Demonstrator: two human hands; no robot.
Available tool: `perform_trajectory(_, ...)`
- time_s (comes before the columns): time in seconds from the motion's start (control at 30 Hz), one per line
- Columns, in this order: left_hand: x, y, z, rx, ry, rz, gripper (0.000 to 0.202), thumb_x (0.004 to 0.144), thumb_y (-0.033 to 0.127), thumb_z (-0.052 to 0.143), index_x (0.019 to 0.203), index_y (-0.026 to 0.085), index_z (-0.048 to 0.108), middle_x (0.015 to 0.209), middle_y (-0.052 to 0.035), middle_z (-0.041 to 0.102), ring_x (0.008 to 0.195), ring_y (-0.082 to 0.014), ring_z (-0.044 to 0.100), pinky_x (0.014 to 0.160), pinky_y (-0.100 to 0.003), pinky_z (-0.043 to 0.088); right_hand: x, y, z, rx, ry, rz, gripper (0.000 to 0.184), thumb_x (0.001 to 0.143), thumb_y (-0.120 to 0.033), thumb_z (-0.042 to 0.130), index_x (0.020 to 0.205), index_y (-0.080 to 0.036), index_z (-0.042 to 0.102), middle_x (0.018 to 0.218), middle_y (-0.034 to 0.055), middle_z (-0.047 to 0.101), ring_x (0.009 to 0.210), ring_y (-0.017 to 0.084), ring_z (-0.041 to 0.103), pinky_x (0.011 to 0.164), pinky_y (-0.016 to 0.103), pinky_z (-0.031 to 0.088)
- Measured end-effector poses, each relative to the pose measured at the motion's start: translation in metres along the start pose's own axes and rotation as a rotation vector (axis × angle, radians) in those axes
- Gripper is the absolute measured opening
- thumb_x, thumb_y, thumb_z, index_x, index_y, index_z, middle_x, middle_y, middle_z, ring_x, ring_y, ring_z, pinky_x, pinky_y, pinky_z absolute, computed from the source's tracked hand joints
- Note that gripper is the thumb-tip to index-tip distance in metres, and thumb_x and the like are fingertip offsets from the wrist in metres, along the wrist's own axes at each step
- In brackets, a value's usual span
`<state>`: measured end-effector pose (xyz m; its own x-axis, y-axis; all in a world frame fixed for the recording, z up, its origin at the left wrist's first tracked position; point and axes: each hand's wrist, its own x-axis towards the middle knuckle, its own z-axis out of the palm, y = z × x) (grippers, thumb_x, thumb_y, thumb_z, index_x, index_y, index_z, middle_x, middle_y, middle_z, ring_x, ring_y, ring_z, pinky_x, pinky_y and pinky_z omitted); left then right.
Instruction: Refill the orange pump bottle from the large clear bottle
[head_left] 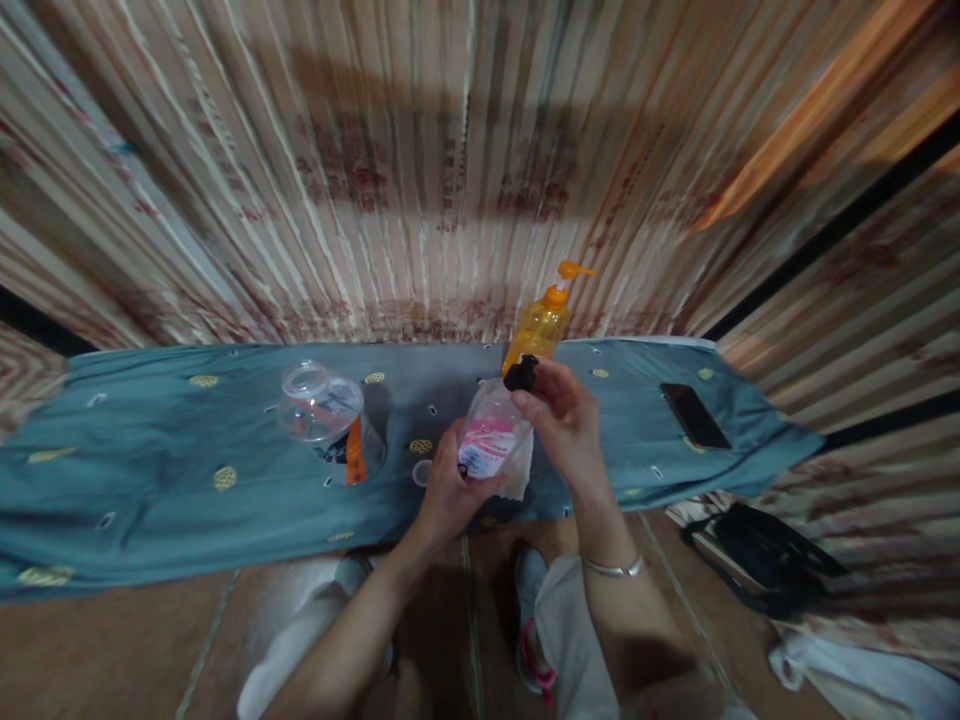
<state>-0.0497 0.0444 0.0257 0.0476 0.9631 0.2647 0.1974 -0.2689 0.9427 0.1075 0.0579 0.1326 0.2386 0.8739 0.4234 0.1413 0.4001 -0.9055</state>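
Note:
My left hand is wrapped round the lower part of a small clear bottle with a pink and white label, held tilted over the table's front edge. My right hand pinches the bottle's black cap at the top of the neck; a thin bracelet sits on that wrist. Whether the cap is on or off the neck is hard to tell. Just behind the hands stands an orange pump bottle.
A teal patterned cloth covers the low table. A clear plastic jar with an orange label lies tipped at centre left, a small clear lid near it. A black phone rests at right. A black bag sits on the floor.

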Motion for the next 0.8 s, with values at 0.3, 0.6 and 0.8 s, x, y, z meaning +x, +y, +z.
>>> perform_trajectory(0.3, -0.015, 0.027, 0.000, 0.059, -0.162, -0.104, 0.082, 0.062, 0.023, 0.085, 0.134, 0.019, 0.048, 0.119, -0.0101, 0.070, 0.104, -0.0272, 0.071, 0.091, -0.040, 0.058, 0.006, -0.004, -0.009, 0.161, -0.033, 0.101, 0.037, 0.069, -0.057, 0.089, 0.084, -0.026, 0.075, 0.089, 0.0020, 0.082, 0.085, 0.021, 0.076, 0.083, 0.037, 0.063)
perform_trajectory(0.6, -0.015, 0.031, -0.001, 0.018, -0.199, -0.152, 0.078, 0.062, 0.023, 0.083, 0.131, 0.019, 0.048, 0.112, -0.0068, 0.070, 0.098, -0.0250, 0.070, 0.085, -0.037, 0.058, 0.011, 0.008, -0.013, 0.211, -0.029, 0.143, 0.048, 0.057, -0.056, 0.097, 0.084, -0.027, 0.069, 0.100, 0.0006, 0.081, 0.096, 0.021, 0.076, 0.093, 0.037, 0.062)
perform_trajectory(0.8, -0.014, 0.030, -0.003, 0.024, -0.183, -0.148, 0.076, 0.062, 0.022, 0.083, 0.130, 0.020, 0.049, 0.113, -0.0064, 0.070, 0.099, -0.0246, 0.069, 0.087, -0.037, 0.057, 0.008, 0.006, -0.012, 0.183, -0.130, 0.173, 0.044, 0.072, -0.064, 0.085, 0.091, -0.026, 0.074, 0.109, 0.0049, 0.081, 0.104, 0.025, 0.075, 0.099, 0.042, 0.060)
